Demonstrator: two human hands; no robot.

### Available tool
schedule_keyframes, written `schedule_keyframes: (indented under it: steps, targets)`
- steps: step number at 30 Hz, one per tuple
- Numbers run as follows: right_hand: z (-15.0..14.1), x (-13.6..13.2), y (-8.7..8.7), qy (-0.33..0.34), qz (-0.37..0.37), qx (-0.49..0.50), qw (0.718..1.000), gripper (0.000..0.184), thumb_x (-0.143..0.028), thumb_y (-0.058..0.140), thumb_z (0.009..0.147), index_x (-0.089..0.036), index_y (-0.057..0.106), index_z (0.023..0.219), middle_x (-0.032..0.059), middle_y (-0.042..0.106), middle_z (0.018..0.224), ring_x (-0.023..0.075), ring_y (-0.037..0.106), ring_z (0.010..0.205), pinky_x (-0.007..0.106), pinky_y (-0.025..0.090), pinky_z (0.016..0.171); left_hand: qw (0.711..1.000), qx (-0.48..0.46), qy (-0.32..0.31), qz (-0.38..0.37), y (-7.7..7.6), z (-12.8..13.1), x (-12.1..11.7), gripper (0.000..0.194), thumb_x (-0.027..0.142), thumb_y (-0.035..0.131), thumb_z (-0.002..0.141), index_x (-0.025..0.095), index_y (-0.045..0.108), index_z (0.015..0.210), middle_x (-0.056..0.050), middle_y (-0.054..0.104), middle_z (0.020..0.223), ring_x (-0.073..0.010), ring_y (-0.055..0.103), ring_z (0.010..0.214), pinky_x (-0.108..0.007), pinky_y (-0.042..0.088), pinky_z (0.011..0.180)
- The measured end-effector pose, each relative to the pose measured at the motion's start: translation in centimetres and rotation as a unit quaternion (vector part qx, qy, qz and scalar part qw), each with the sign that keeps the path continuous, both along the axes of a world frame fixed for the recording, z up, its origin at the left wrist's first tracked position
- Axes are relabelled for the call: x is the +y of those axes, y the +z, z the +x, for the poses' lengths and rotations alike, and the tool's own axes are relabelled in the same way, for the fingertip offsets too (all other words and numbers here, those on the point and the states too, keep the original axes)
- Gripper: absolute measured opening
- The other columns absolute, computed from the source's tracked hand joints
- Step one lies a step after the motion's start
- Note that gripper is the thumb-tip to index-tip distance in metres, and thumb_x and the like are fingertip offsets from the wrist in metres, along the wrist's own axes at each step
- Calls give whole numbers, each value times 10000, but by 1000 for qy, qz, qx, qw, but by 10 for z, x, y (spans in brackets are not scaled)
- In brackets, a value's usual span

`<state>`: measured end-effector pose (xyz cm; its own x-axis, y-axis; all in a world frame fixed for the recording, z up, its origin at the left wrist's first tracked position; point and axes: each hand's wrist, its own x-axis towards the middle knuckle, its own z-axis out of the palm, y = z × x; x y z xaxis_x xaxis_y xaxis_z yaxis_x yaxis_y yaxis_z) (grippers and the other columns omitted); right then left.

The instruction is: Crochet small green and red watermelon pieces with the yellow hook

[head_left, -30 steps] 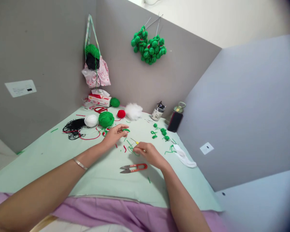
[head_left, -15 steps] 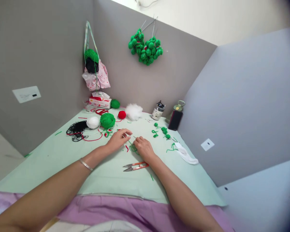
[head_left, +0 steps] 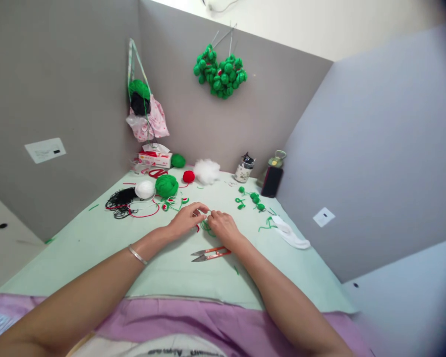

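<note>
Over the middle of the table my left hand is curled, thumb and fingers pinched toward green yarn. Touching or nearly touching it, my right hand has its fingers closed round a thin rod like a crochet hook, mostly hidden by the fingers. Loops of the green yarn lie on the table below the fingertips. Orange-handled thread snips lie near my right wrist, blades pointing left. Just beyond my left hand are small green, white and red crocheted pieces.
At the left lie black yarn, a white ball and a green yarn ball. Behind are a red ball, white stuffing and a tissue box. Green balls, a phone and white cloth are rightward.
My two hands have come closer together, and the thin rod that showed between them is now mostly covered. The whole view has shifted slightly.
</note>
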<state>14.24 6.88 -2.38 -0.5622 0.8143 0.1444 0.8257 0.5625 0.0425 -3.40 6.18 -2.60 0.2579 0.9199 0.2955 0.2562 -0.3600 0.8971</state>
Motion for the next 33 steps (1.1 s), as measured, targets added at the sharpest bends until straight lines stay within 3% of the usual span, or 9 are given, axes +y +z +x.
schedule_keyframes:
  steps: [7, 12, 16, 20, 27, 33]
  targets:
    - [19, -6, 7, -24, -10, 229, 973, 168, -193, 509, 880, -209, 660, 951, 27, 653, 889, 138, 577, 783, 242, 387, 712, 998, -41, -34, -46, 1, 3, 2, 336, 422, 610, 811, 170, 679, 1022, -50, 695, 909, -169, 598, 723, -287, 482, 666]
    - [18, -5, 9, -16, -57, 395, 917, 187, -297, 528, 860, -174, 668, 866, 19, 643, 809, 117, 556, 685, 230, 428, 664, 992, -70, -56, -92, 3, 4, 2, 287, 427, 689, 752, 143, 682, 792, -10, 639, 673, -146, 584, 619, -283, 476, 636]
    - [21, 4, 12, -50, -84, 497, 862, 228, -339, 523, 827, -150, 648, 805, 9, 619, 691, 116, 519, 592, 233, 428, 579, 988, -86, -56, -119, 6, -3, 5, 323, 460, 694, 762, 148, 709, 842, -40, 685, 754, -155, 626, 657, -311, 503, 696]
    - [31, 15, 17, -88, -82, 567, 815, 197, -339, 568, 762, -156, 637, 741, -6, 587, 644, 114, 491, 563, 242, 424, 567, 984, -87, -67, -140, 11, -11, 10, 314, 445, 756, 709, 138, 717, 759, -23, 644, 684, -132, 595, 607, -288, 489, 653]
    - [48, 31, 13, -136, -63, 644, 751, 197, -373, 645, 691, -176, 629, 686, -18, 563, 604, 119, 475, 533, 261, 396, 534, 978, -131, -67, -148, 47, -28, 7, 339, 477, 724, 739, 147, 721, 814, -3, 582, 663, -100, 528, 577, -253, 456, 588]
    - [58, 39, 11, -160, -67, 691, 702, 207, -388, 646, 673, -183, 621, 680, -35, 531, 592, 101, 457, 478, 262, 377, 496, 985, -148, 33, -83, 93, -73, 25, 256, 405, 713, 769, 154, 665, 786, 15, 548, 638, -61, 418, 489, -201, 332, 430]
